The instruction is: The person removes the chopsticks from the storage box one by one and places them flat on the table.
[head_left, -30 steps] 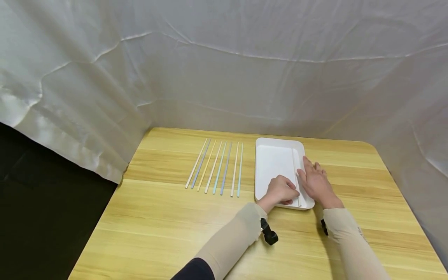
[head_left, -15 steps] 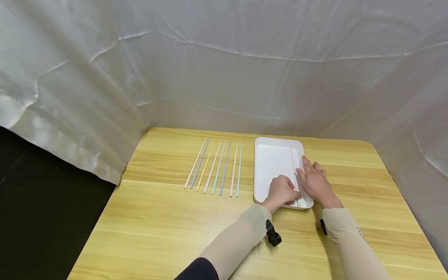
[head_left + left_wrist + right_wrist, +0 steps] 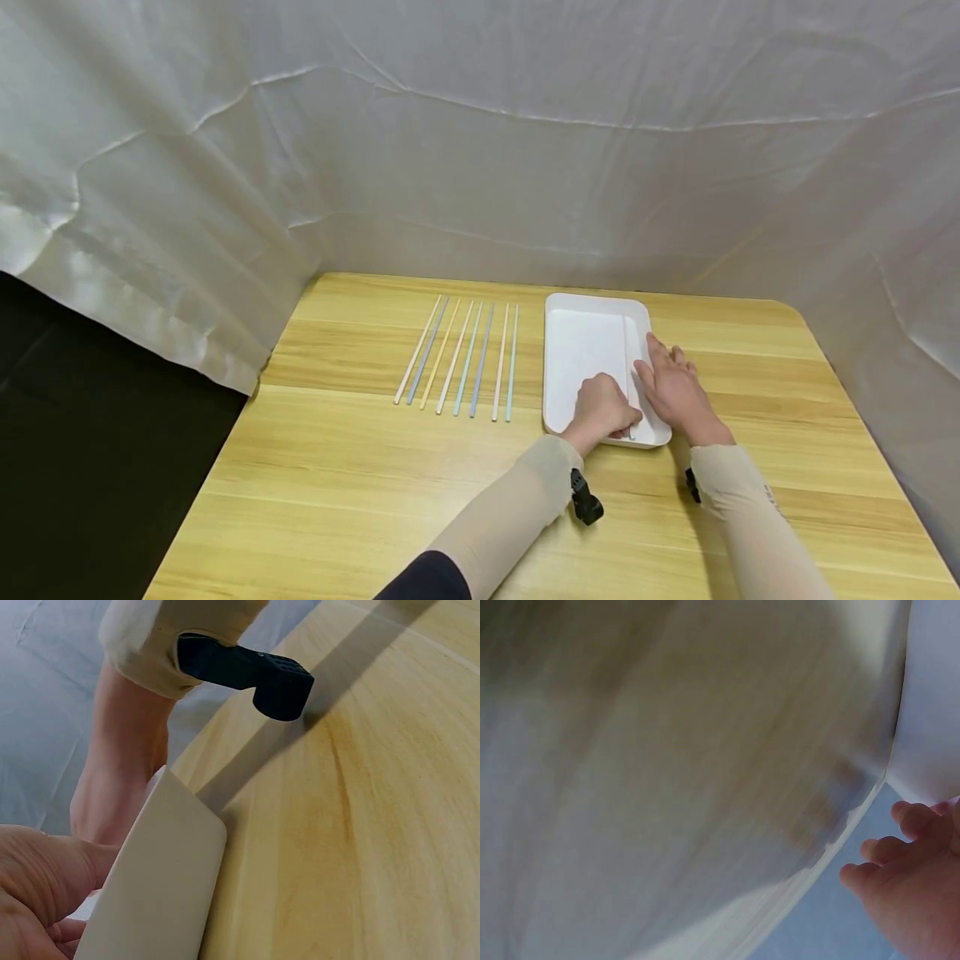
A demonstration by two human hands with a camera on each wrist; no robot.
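Note:
In the head view, a shallow white tray [image 3: 558, 350] stands right of the table's middle. One whitish chopstick [image 3: 627, 354] lies lengthwise inside it, near the right wall. My left hand [image 3: 602, 406] reaches over the tray's near wall, fingers curled, thumb and fingertips pinching the chopstick close to its near end. In the left wrist view, the tray's outer wall hides most of those fingers. My right hand [image 3: 672, 392] rests along the tray's right rim with its fingers extended; the right wrist view shows its fingers [image 3: 889, 851] spread beside the white wall.
Left of the tray, several thin chopsticks [image 3: 467, 358] in pale pink, blue, yellow and teal lie side by side in a row. The wooden table [image 3: 360, 492] ends at a grey-white curtain [image 3: 480, 183] behind and at both sides.
The near end of the chopstick in the tray has shifted slightly left. My left hand moved a little right at first, then stayed close to there. My right hand has kept its place.

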